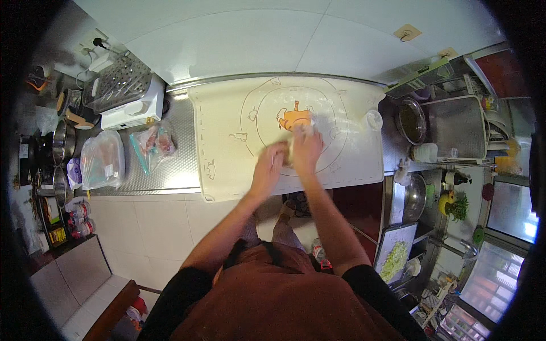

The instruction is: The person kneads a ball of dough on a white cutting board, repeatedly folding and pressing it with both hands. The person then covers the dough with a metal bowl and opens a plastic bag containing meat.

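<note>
A cream-coloured mat [222, 113] printed with circles and small drawings covers the counter in front of me. My left hand [270, 165] and my right hand [306, 149] are close together over its middle, just below an orange cartoon figure [297, 118] printed there. Both hands are smeared by motion, so the set of their fingers does not show clearly. Something pale seems to be between them, but its kind cannot be made out. To the right of my hands, a small whitish, see-through container [372, 120] stands near the mat's right edge.
Left on the steel counter are a zip bag [152, 145] with reddish contents, a bagged plastic box [103, 159] and a white appliance [136, 108]. At the right are a steel bowl [410, 120], a dish rack [455, 128] and a board with chopped greens [394, 258].
</note>
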Action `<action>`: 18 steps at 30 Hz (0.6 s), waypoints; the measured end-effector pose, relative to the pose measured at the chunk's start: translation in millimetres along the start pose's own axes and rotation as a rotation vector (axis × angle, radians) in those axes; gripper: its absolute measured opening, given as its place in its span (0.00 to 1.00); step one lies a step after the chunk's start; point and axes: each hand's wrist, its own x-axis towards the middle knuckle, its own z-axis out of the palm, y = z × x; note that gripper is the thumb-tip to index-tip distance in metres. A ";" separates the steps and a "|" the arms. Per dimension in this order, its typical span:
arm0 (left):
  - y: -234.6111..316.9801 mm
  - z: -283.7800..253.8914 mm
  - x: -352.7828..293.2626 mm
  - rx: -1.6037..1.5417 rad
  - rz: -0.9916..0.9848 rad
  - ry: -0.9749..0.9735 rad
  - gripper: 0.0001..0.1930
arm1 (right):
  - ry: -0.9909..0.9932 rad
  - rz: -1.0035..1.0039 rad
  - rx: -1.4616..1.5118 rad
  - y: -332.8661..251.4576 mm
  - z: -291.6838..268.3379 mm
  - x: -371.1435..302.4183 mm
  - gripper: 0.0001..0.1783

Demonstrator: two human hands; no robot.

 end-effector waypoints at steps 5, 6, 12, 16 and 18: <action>-19.1 -38.2 -15.3 -0.023 -0.029 0.068 0.11 | 0.314 -0.368 -0.212 28.5 29.1 -41.7 0.18; -27.8 -47.3 -9.5 0.036 -0.011 0.085 0.11 | 0.358 -0.374 -0.175 34.9 34.2 -36.2 0.19; -67.0 -47.4 45.0 0.112 -0.154 0.108 0.09 | 0.254 -0.332 -0.370 42.7 53.6 32.4 0.22; -69.7 -16.3 79.0 0.068 -0.063 0.173 0.11 | 0.287 -0.268 -0.424 40.2 57.9 73.3 0.20; -65.8 -0.8 91.2 0.025 -0.067 0.200 0.12 | 0.287 -0.237 -0.454 42.9 59.5 89.1 0.19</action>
